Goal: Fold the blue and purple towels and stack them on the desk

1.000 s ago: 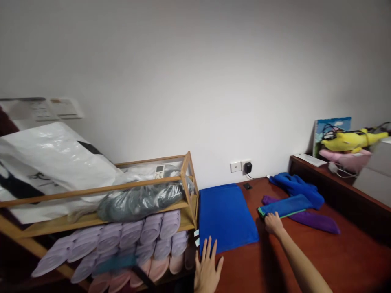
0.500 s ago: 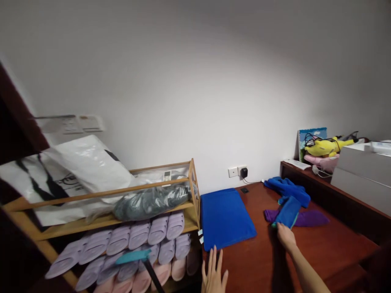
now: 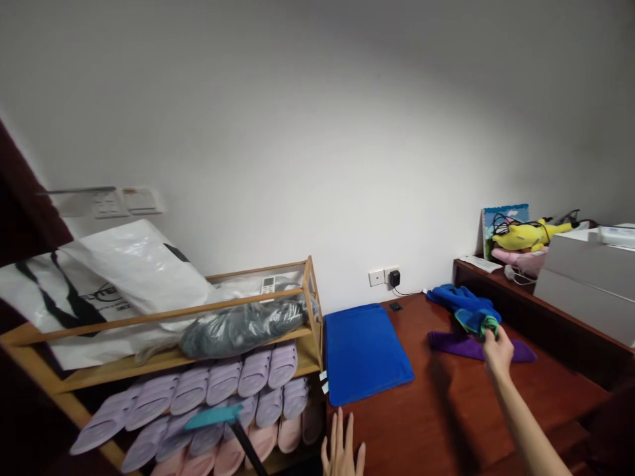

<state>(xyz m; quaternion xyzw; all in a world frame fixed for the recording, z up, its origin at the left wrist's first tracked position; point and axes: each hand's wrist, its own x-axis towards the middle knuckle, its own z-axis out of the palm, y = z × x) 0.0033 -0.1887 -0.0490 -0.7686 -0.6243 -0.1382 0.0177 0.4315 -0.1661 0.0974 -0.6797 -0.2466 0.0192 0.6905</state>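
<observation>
My right hand (image 3: 497, 350) is closed on a blue cloth with green edging (image 3: 475, 319), its gripped end bunched up above the tabletop. Behind it, a crumpled blue cloth (image 3: 454, 297) lies against the back right of the table; whether the two are one piece, I cannot tell. Partly under my hand stretches a purple cloth (image 3: 449, 344). At the bottom, my left hand (image 3: 343, 449) has its fingers spread and holds nothing. Just beyond its fingertips, a flat, neatly folded blue cloth (image 3: 367, 354) with white tags rests on the reddish wooden table (image 3: 397, 430).
On the left stands a wooden rack (image 3: 198, 316) with bags, a remote (image 3: 268, 285) and rows of slippers (image 3: 225, 380). A teal-headed tool (image 3: 213, 416) leans before it. A plugged-in black adapter (image 3: 394, 278), a yellow plush toy (image 3: 528, 236) and grey boxes (image 3: 570, 291) are farther right.
My right hand has moved right and up with the end of the green-edged blue cloth, folding it back off the purple cloth. My left hand has shifted slightly down.
</observation>
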